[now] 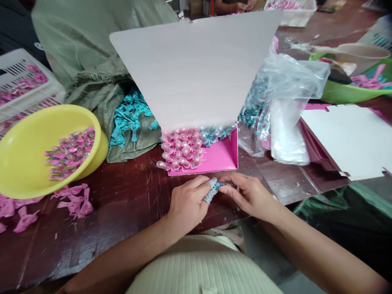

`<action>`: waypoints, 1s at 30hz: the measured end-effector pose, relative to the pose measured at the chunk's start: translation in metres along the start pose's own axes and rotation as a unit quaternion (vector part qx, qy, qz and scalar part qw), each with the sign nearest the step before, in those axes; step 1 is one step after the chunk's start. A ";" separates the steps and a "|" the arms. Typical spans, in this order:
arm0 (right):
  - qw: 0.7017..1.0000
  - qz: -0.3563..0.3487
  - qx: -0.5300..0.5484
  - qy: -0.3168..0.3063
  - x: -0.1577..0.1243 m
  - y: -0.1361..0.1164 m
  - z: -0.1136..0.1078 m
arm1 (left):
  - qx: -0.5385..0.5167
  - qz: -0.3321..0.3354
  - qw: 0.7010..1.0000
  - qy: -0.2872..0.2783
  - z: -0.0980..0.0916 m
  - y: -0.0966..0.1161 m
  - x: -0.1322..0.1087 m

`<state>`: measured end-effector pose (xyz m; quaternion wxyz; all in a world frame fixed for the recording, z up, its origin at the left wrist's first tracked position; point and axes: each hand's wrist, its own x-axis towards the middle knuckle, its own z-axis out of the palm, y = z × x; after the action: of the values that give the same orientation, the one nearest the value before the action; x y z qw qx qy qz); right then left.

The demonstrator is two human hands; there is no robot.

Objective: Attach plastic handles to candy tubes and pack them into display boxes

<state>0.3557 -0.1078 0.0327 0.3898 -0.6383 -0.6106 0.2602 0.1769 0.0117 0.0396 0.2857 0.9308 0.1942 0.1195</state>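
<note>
My left hand [188,202], with grey tape around its fingers, is closed on a small blue plastic piece [218,185]. From the other side, the thumb and fingers of my right hand [252,194] pinch the narrow, multicoloured end of the same piece. Much of it is hidden by my fingers. Just beyond my hands stands a pink cardboard box [219,159] with its white lid [196,69] raised. Inside, pink pieces with clear tops [183,149] fill the left side in rows, and similar blue pieces [216,134] lie along the back right.
A yellow basin [18,163] holds small filled pieces at left, with pink plastic parts [76,202] beside it. Blue parts [130,112] spill from a green sack [88,85]. At right are clear plastic bags [288,130] and flat cardboard [346,139]. Another person's hands [240,7] show far back.
</note>
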 end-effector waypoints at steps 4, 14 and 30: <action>0.993 0.078 0.086 -0.004 -0.003 0.006 -0.004 | -0.018 -0.005 1.000 -0.008 0.000 -0.002 0.005; 0.934 0.148 -0.297 0.129 0.102 0.132 -0.094 | -0.321 -0.106 0.936 -0.094 0.002 0.001 0.017; 0.995 -0.068 -0.044 -0.055 -0.012 0.004 -0.050 | -0.440 -0.139 0.884 -0.081 0.005 0.002 0.031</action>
<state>0.3972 -0.1280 0.0563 0.3440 -0.5967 -0.6841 0.2401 0.2068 0.0212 0.0405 0.6940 0.6796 0.2254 0.0754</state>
